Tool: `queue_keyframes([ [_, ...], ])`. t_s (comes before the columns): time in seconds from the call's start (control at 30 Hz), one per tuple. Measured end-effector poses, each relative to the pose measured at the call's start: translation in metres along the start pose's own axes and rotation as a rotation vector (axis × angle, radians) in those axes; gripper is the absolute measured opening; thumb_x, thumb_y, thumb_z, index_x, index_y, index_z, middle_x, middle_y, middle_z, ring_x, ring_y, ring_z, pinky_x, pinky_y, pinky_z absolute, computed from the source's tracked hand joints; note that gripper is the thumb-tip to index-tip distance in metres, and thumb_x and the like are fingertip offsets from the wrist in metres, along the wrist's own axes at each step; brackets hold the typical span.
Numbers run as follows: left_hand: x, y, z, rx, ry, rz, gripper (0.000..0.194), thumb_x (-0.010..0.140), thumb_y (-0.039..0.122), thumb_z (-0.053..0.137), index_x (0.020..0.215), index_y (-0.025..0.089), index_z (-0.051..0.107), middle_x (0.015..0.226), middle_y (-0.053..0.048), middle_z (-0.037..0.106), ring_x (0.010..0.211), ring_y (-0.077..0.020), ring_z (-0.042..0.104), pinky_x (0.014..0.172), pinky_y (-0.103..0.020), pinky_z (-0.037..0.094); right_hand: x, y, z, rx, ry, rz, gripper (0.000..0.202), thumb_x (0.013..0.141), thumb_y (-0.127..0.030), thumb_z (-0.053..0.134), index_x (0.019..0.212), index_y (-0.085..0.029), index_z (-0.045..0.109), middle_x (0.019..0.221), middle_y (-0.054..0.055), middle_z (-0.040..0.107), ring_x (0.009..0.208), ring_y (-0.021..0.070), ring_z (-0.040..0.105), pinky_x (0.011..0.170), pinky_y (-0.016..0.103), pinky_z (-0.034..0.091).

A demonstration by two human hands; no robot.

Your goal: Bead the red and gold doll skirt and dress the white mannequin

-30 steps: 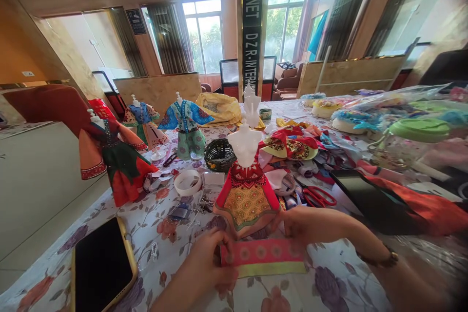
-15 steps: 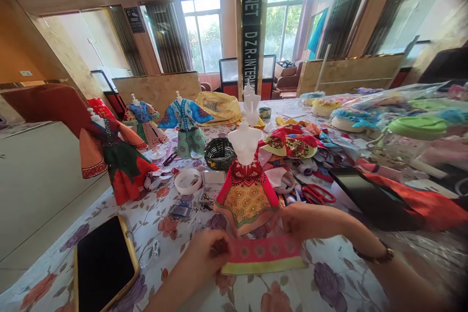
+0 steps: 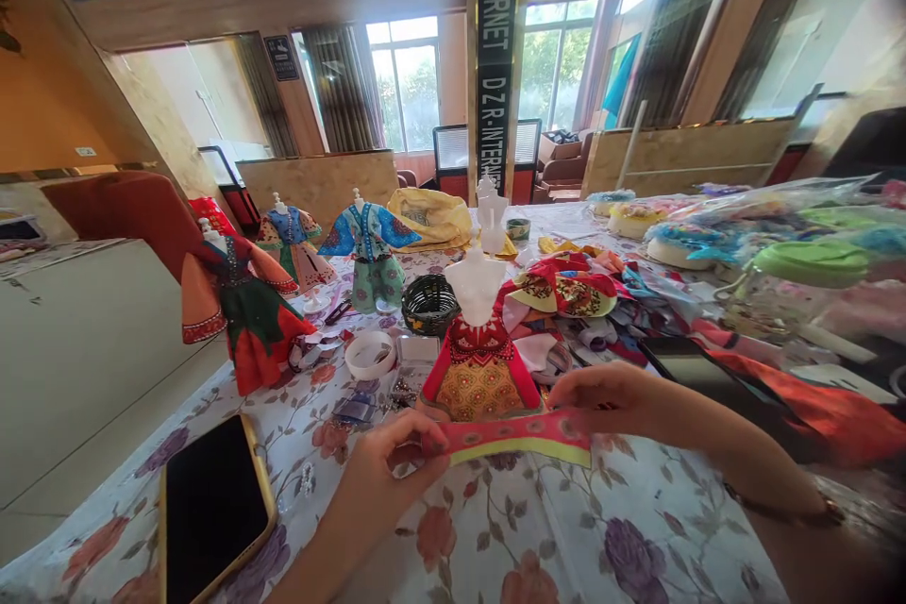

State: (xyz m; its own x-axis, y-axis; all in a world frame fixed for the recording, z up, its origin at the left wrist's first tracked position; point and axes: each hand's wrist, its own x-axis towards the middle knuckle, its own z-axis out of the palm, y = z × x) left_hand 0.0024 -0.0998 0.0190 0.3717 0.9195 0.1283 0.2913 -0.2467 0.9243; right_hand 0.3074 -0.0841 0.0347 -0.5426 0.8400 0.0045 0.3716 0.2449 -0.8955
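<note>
My left hand (image 3: 403, 458) pinches the left end of a fabric strip (image 3: 513, 439), pinkish red with a yellow-green lower band and round motifs. The strip's right end is gripped between the fingers of my right hand (image 3: 609, 401). It stretches between the hands above the tablecloth and hides the hem of a doll's dress behind it. That small white mannequin (image 3: 476, 285) stands upright, bare at the shoulders, wearing a red dress (image 3: 481, 387) with a patterned gold panel.
A phone (image 3: 216, 514) lies at front left. Dressed dolls (image 3: 241, 302) stand beyond it. A dark woven basket (image 3: 429, 304), a white ring (image 3: 370, 356) and a fabric heap (image 3: 566, 288) sit around the mannequin. A black tablet (image 3: 683, 363) and a green-lidded jar (image 3: 807, 274) are at right.
Both hands have raised the fabric strip toward the mannequin, and it now curves slightly. My right hand has shifted right and covers the red scissors' place. The camera view has tilted up.
</note>
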Motion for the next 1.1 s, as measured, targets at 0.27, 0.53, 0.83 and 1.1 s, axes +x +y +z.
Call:
queue_keyframes([
  [0.27,0.001,0.014,-0.004,-0.147,0.131,-0.041,0.009,0.073,0.023,0.066,0.074,0.019,0.058,0.072,0.004,0.054,0.066,-0.0089,0.053,0.059,-0.017,0.046,0.0,-0.026,0.006,0.115,0.244,0.006,0.023,0.077,-0.041,0.066,0.086,-0.02,0.072,0.083,0.003,0.068,0.077,0.0165,0.062,0.068,0.026,0.049],
  [0.53,0.02,0.043,-0.013,-0.179,0.279,0.145,0.004,0.07,0.021,0.069,0.074,0.02,0.067,0.087,0.001,0.061,0.077,-0.0116,0.058,0.067,-0.019,0.05,0.008,-0.048,-0.002,0.155,0.416,-0.069,0.024,0.073,-0.045,0.069,0.079,-0.022,0.072,0.079,0.002,0.069,0.075,0.0156,0.062,0.071,0.025,0.05],
  [0.83,0.067,0.082,-0.028,-0.133,0.245,0.454,0.008,0.067,0.016,0.072,0.073,0.021,0.068,0.078,0.003,0.065,0.078,-0.0112,0.059,0.075,-0.022,0.05,0.006,-0.079,-0.035,-0.008,0.582,-0.122,0.028,0.069,-0.048,0.071,0.081,-0.023,0.072,0.073,0.002,0.07,0.071,0.0171,0.064,0.066,0.029,0.052],
  [1.1,0.09,0.102,-0.046,-0.127,0.249,0.357,0.017,0.061,0.025,0.077,0.072,0.018,0.067,0.068,0.003,0.065,0.064,-0.01,0.06,0.063,-0.021,0.051,0.017,-0.101,-0.049,-0.107,0.525,-0.195,0.02,0.071,-0.043,0.071,0.081,-0.025,0.073,0.073,-0.001,0.071,0.07,0.0148,0.065,0.066,0.025,0.054],
])
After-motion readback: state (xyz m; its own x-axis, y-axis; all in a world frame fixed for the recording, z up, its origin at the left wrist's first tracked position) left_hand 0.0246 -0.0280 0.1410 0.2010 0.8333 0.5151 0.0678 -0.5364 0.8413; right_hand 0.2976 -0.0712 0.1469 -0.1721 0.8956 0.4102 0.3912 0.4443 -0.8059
